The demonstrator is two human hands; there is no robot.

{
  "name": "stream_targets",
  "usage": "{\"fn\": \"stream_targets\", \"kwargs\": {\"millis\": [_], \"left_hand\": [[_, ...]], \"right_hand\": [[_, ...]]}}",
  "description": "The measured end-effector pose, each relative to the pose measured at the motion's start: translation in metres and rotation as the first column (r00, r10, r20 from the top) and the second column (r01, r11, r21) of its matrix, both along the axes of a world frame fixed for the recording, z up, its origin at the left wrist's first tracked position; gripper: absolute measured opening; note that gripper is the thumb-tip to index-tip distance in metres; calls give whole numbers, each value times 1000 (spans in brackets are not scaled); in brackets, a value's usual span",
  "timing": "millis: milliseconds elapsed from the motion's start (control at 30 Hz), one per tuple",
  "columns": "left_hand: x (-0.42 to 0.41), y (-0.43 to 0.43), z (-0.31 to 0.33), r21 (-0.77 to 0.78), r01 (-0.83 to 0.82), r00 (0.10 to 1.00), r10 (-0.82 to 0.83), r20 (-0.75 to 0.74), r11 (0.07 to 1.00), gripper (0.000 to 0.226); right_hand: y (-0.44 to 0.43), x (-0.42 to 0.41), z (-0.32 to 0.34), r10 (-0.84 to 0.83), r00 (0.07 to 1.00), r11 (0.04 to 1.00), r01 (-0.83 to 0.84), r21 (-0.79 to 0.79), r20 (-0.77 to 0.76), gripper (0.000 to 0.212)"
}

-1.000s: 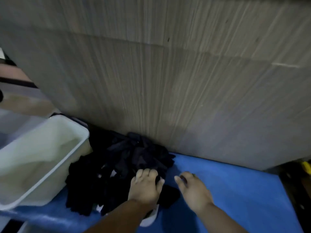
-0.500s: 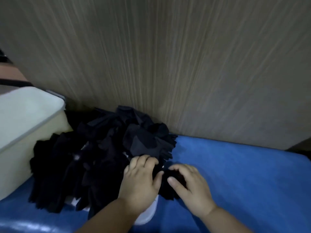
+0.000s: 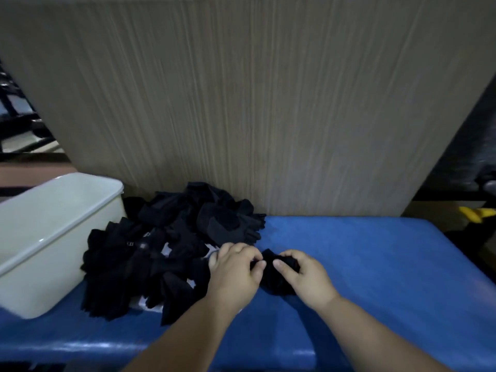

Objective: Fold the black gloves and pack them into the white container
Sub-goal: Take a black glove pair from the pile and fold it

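A heap of black gloves (image 3: 171, 248) lies on the blue table (image 3: 375, 264) against the wooden panel. One bunched black glove (image 3: 273, 280) sits just right of the heap, between my hands. My left hand (image 3: 236, 272) pinches its left side with curled fingers. My right hand (image 3: 303, 277) grips its right side, thumb on top. The white container (image 3: 53, 237) stands at the left of the heap, and nothing shows inside it.
A tall wood-grain panel (image 3: 268, 103) rises behind the table. White fabric or paper (image 3: 188, 248) peeks from under the heap. A yellow object (image 3: 475, 213) lies beyond the table's right end. Blue surface stretches to the right of my hands.
Both hands have closed on one glove and drawn it a little right, out of the heap. The view has swung, bringing the container back into sight.
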State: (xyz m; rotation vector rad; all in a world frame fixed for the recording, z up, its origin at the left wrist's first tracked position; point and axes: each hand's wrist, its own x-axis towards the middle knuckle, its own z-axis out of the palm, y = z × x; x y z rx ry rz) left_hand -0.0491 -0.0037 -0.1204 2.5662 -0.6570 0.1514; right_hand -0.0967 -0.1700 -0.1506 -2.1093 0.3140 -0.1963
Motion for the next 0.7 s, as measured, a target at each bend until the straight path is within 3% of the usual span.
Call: {"fn": "stream_targets", "kwargs": {"millis": [167,333,700], "left_hand": [[-29,-12,0,38,84,996,-84,6,996,30],[-47,-18,1,-24,126,990,-127,-58,992,35],[-37,-28,-10,-278,98,967,-158,-201,956,28]], "right_hand": [[-1,-29,11,-123,992,990,121,66,27,15],[6,-52,25,-191,980,969,180,166,50,4],[0,-48,21,-92,996,913,75,400,23,10]]}}
